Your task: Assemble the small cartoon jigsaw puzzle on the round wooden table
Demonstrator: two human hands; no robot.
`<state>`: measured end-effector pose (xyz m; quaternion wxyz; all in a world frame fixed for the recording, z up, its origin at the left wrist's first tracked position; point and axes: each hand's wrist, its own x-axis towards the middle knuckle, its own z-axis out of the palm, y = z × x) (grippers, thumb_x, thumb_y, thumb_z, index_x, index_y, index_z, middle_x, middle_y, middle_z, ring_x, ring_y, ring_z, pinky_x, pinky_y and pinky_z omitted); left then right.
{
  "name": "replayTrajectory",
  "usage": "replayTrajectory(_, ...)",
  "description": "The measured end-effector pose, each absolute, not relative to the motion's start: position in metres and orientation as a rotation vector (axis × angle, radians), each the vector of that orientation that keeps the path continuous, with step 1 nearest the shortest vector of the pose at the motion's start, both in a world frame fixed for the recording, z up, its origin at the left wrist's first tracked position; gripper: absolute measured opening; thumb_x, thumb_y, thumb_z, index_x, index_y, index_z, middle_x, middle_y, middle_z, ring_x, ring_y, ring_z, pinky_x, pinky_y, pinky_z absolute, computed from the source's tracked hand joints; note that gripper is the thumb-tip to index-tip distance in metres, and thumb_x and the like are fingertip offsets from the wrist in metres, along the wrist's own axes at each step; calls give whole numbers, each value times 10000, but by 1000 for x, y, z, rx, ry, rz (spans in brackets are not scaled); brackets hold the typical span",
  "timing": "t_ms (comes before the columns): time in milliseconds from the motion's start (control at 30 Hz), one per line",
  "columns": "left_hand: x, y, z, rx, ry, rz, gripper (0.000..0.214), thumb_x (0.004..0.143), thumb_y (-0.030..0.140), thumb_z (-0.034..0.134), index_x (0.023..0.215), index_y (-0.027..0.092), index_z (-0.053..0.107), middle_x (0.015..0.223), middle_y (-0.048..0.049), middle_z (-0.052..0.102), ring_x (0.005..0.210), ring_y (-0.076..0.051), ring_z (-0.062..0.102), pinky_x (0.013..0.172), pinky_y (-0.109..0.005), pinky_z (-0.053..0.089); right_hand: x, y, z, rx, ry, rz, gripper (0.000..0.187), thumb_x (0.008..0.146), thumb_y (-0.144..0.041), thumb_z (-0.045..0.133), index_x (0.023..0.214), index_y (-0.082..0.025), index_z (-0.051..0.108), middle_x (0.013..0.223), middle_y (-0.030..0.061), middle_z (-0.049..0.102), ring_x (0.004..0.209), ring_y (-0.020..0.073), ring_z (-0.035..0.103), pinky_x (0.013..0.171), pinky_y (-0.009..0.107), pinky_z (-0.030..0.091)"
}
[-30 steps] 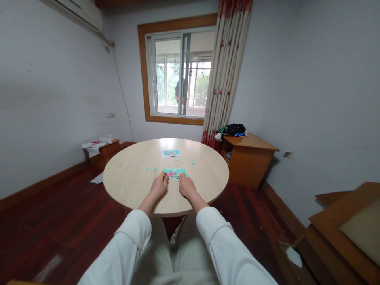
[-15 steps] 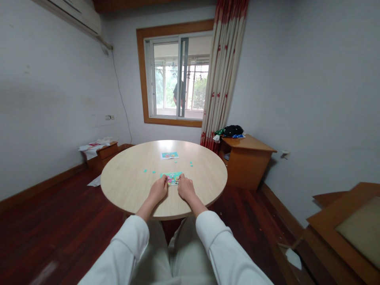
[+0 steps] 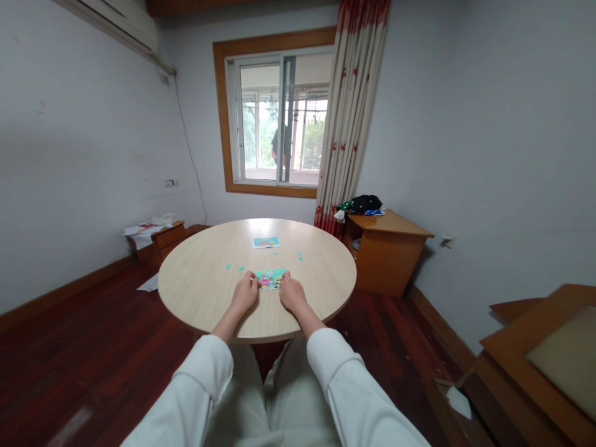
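Near rim of the round table [image 3: 195,288] sits under both forearms; bumping it could jog everything. Left hand [image 3: 245,290] and right hand [image 3: 291,291] are apart, fingers at opposite side edges of the picture panel [image 3: 269,280], which is on the table between them. Too small in view to tell if they pinch or just press, or if the panel is joined pieces. If joined, uneven squeeze could buckle it or pop a seam. Two teal pieces [image 3: 228,267] lie just beyond the left hand; a careless sweep could scatter them. Three more teal bits [image 3: 300,254] lie farther ahead, same risk. Picture card [image 3: 266,243] beyond those: low risk unless a long reach drags it.
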<state>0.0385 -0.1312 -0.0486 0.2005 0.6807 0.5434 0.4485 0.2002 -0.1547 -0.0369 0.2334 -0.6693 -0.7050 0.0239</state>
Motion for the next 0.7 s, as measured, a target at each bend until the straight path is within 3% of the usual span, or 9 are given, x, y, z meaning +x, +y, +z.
replayTrajectory(233,35,-126,-51,1725,1464,1396,62,838,247,446,804,217,489,594,-22,674,619,-187,644,600,-262,421,201,-154,-38,-1840,-1883,-17,234,953,-204,290,1061,-152,491,964,133,651,902,231,594,766,319,341)
replayTrajectory(500,34,-120,-57,1670,1430,1459,69,809,263,452,755,220,460,558,3,619,582,-176,623,586,-259,409,203,-154,-37,-1857,-1867,86,230,958,-211,281,1081,-159,468,929,117,681,820,225,615,684,301,331)
replayTrajectory(700,32,-117,-60,1654,1439,1454,68,789,263,451,735,223,461,509,19,577,537,-172,581,559,-258,390,202,-153,-38,-1862,-1864,33,227,948,-197,298,1060,-153,491,963,133,660,873,229,603,738,311,343)
